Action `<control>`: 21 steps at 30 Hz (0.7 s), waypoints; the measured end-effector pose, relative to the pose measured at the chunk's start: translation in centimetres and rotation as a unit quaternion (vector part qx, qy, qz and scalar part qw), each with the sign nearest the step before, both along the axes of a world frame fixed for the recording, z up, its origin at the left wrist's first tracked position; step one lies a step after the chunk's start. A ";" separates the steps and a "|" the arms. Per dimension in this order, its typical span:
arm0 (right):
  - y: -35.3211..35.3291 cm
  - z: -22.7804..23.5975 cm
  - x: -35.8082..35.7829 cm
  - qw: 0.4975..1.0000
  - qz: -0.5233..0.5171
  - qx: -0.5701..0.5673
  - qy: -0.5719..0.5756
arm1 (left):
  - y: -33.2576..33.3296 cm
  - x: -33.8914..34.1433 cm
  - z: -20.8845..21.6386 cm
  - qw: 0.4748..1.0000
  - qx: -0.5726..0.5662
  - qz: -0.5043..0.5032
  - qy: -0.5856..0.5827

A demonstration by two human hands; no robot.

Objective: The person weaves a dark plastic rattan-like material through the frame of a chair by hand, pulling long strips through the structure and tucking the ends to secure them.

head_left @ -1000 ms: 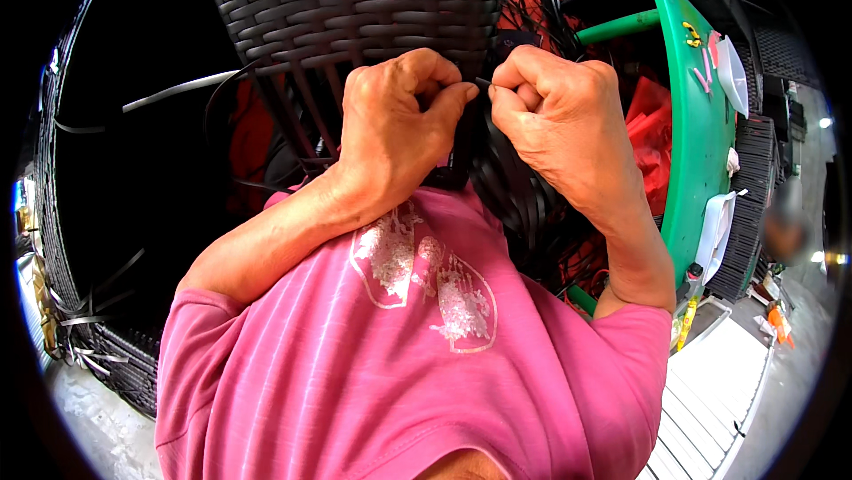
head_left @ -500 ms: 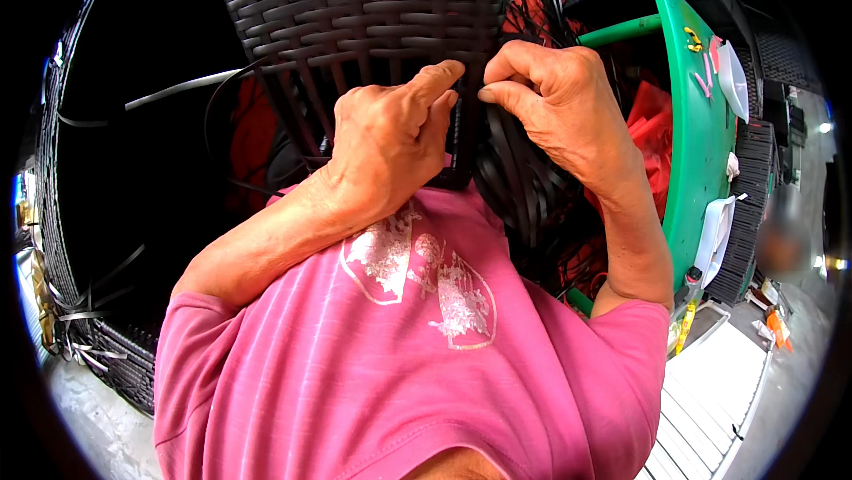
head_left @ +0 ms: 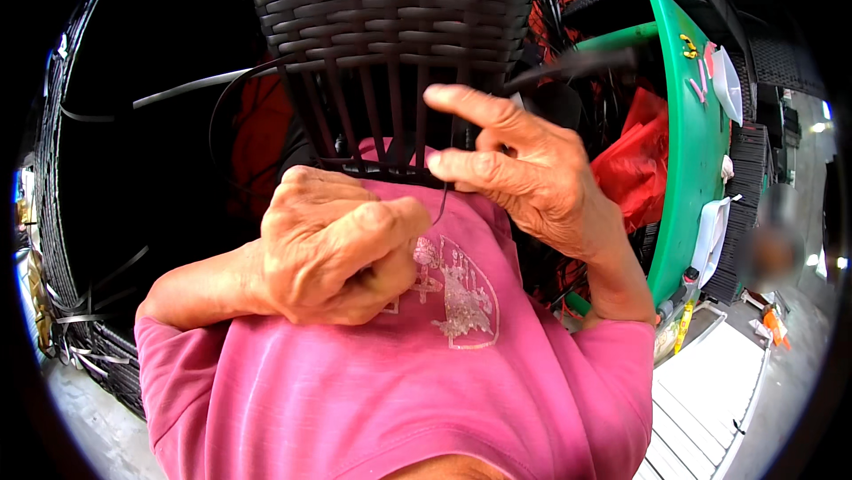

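Observation:
A dark brown woven piece of wicker-like furniture (head_left: 399, 14) stands in front of me, its upper part closely woven and its lower part showing bare upright strips (head_left: 368, 112). My left hand (head_left: 342, 245) is closed in front of my chest. A thin dark strand (head_left: 441, 209) curves from beside its fingertips up toward the frame. The left fingers seem to pinch it, though the grip itself is hidden. Held over the lower right of the weave, my right hand (head_left: 524, 165) has thumb and forefinger spread apart, with nothing visible between them.
To the right stands a green plastic stool or table (head_left: 679, 152) bearing small white containers (head_left: 713, 240) and twisted ties. A red plastic bag (head_left: 635, 174) hangs beside it, near loose dark strips. A pale strip (head_left: 191, 85) sticks out at the left, before a large dark woven piece (head_left: 67, 169).
My left hand has pulled back toward my chest and closed. The right hand has moved lower and left, its pinch now opened. The woven piece has shifted slightly right.

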State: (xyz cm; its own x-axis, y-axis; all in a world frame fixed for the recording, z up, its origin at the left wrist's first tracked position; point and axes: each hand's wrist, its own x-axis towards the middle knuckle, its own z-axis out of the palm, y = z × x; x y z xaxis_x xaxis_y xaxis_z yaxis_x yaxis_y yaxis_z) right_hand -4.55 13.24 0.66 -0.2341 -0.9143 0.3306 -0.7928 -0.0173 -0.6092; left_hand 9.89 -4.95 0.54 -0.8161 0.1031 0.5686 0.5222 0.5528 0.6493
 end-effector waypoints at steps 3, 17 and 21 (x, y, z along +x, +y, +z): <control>-0.6 -1.0 0.5 0.999 0.004 -0.017 -0.046 | -1.4 -0.3 -1.9 0.997 0.067 0.006 -0.024; -2.6 0.6 1.5 0.946 -0.138 0.188 0.226 | -0.3 -3.9 -6.4 0.954 0.099 0.107 -0.261; -2.8 0.4 1.4 0.964 -0.122 0.133 0.197 | -0.1 -3.5 -6.7 0.965 0.129 0.139 -0.182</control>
State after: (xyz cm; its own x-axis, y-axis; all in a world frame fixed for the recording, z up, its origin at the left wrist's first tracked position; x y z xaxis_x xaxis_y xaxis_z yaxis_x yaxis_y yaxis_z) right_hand -3.13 10.47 1.09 -0.3568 -0.9126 0.1998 -0.9243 0.3139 -0.2171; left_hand 6.38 -5.08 -6.16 -0.9422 -0.2558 0.2163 0.0882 0.4336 0.8968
